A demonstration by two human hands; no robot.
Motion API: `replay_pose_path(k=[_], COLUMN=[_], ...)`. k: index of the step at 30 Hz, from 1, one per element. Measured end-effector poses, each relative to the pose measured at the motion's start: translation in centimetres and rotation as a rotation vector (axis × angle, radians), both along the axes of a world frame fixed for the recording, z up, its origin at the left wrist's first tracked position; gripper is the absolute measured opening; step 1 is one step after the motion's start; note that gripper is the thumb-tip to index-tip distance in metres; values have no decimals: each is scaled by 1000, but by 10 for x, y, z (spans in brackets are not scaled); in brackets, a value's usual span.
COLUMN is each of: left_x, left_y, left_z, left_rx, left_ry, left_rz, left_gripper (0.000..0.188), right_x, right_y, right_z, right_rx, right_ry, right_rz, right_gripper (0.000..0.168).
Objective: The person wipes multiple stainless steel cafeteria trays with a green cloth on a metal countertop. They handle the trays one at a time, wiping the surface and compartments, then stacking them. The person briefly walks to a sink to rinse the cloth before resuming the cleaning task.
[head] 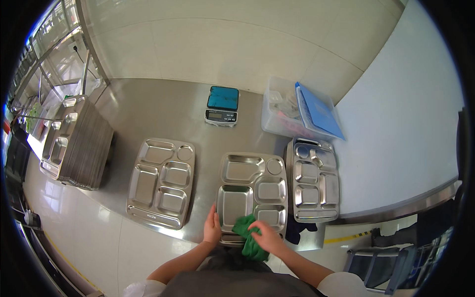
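A stainless steel compartment tray (234,204) lies in front of me near the steel table's front edge. My left hand (212,225) rests against its lower left side, thumb up along the rim. In my right hand (265,235) is a bunched green cloth (255,247), which lies over the tray's lower compartments and hangs past its near edge. Another compartment tray (144,185) lies to the left, touched by neither hand. Close on the right stands a stack of similar trays (315,180), with a dark cloth (297,230) partly beneath its near end.
A tall stack of trays (87,148) stands at the table's left end. Farther back are a digital scale (221,116) and a clear plastic bin (282,124) holding a blue folder (321,111). At the right edge, a person's dark-clothed leg (400,235) shows beside a cart.
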State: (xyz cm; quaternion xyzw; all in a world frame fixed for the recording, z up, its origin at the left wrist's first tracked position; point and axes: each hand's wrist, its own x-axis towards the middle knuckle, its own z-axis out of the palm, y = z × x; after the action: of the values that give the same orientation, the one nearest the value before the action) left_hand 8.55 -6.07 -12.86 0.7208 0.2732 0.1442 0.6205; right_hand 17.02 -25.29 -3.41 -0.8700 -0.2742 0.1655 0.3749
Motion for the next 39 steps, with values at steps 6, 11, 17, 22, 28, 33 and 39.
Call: replay_pose_path(k=[6,11,17,22,28,33,39], left_x=[1,-2,-4,-1,1,-4,-3], left_y=[1,3,-2,4,7,17,20], left_z=[5,4,-1,-12,-3,-18,-4], left_rx=[15,28,16,16,-255,-151,-83], left_ry=[41,13,17,-15,-62,-8,20], left_rz=[-23,-17,-18,-32,-10,-70,-102], left_gripper=[43,45,44,44,44,44,44], right_x=[116,64,26,-21,32,-49,-28], right_y=[21,32,-23,17,88,49,-116], right_z=[-20,6,-2,33,-21,-18,-6], right_rx=[-106,-320,-443,-223,-20,-55,-379], right_ry=[-517,-167,-204,111,-402,-439,-534], right_rz=[-268,98,-69,271,46,368,309], right_gripper=[28,33,28,31,33,38,25])
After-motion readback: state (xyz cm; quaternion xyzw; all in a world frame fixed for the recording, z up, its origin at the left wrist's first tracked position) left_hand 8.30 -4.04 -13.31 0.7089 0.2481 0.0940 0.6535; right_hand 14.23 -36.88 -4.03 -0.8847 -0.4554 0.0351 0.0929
